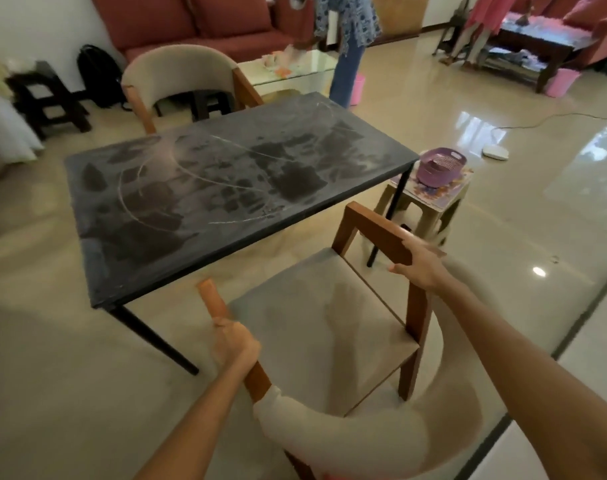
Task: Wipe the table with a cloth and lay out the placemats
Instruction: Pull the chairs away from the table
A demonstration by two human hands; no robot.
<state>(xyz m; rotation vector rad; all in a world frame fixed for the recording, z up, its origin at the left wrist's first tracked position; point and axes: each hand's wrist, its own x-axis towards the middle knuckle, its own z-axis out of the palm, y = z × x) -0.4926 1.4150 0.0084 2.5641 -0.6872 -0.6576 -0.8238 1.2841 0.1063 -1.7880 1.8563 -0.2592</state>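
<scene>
The black table (226,188) stands in front of me, its top smeared with dusty streaks and curved scratch marks. Nothing lies on it. A chair (316,327) with a beige seat and brown wooden arms sits at its near side. My left hand (234,344) grips the chair's left wooden arm. My right hand (421,265) holds the right wooden arm near its front corner. No cloth or placemat shows anywhere near the table.
A second beige chair (181,77) stands at the table's far side. A small stool (430,199) at the right carries a purple basket (440,166). A person (347,39) bends over a glass coffee table (295,71) beyond. Glossy floor lies open to the right.
</scene>
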